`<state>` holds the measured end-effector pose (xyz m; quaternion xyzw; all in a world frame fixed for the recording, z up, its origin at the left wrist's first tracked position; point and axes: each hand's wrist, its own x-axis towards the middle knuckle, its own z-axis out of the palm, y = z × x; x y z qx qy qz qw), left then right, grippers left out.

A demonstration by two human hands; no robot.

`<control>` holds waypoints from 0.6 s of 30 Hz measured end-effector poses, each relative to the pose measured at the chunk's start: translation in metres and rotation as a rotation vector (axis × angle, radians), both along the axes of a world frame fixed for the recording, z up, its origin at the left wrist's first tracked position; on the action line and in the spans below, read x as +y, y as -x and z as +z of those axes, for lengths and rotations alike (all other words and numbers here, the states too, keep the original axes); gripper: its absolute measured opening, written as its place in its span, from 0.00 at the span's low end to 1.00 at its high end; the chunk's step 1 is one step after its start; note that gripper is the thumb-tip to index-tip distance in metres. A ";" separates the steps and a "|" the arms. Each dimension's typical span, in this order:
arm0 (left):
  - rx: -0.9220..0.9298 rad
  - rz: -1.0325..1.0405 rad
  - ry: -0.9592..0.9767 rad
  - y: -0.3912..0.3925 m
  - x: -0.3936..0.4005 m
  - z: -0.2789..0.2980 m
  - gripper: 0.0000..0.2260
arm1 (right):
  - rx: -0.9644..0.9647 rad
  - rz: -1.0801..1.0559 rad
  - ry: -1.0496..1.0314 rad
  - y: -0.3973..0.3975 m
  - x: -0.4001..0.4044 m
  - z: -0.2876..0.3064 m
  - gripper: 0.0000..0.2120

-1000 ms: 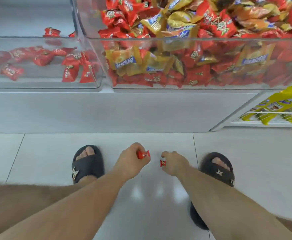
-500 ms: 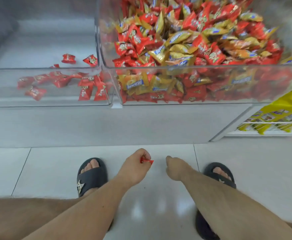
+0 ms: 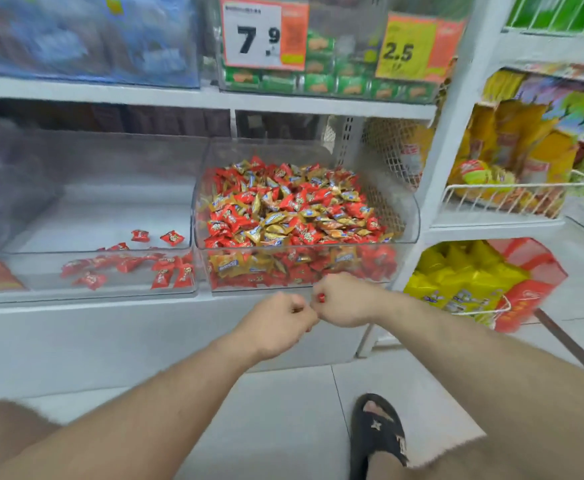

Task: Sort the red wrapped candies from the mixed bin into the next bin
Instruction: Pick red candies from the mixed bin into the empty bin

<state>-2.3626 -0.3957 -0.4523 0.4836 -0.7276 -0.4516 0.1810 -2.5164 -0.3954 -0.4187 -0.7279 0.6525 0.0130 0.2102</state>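
Observation:
A clear mixed bin (image 3: 409, 216) on the lowest shelf is heaped with red and gold wrapped candies (image 3: 294, 209). The clear bin to its left (image 3: 110, 289) holds several red candies (image 3: 165, 268) scattered near its front wall. My right hand (image 3: 344, 301) is curled in front of the mixed bin's front wall and pinches a red candy (image 3: 321, 298). My left hand (image 3: 278, 323) is a closed fist just below and left of it, knuckles touching the right hand; a sliver of wrapper shows between its fingers.
A white shelf post (image 3: 439, 161) stands right of the mixed bin, with wire baskets of yellow snack packs (image 3: 463, 275) beyond. Price signs (image 3: 254, 34) hang on the shelf above. My sandalled right foot (image 3: 377, 434) is on the tiled floor.
Both hands rose from near the floor up to the mixed bin's front wall and came together. The view tilted up from my feet to the shelves.

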 end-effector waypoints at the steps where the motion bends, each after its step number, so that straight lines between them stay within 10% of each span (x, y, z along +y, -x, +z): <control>1: -0.035 -0.031 0.129 -0.001 -0.001 0.012 0.15 | -0.011 0.007 0.025 0.003 0.003 0.017 0.15; 10: -0.231 0.137 0.714 -0.006 -0.057 0.100 0.10 | -0.282 -0.476 0.533 0.054 -0.020 0.099 0.22; 13: -0.428 0.138 0.760 0.004 -0.076 0.097 0.05 | -0.133 -0.550 0.497 0.063 -0.041 0.088 0.08; 18: -0.643 0.004 0.628 0.025 -0.093 0.098 0.20 | 0.011 -0.451 0.367 0.057 -0.067 0.073 0.27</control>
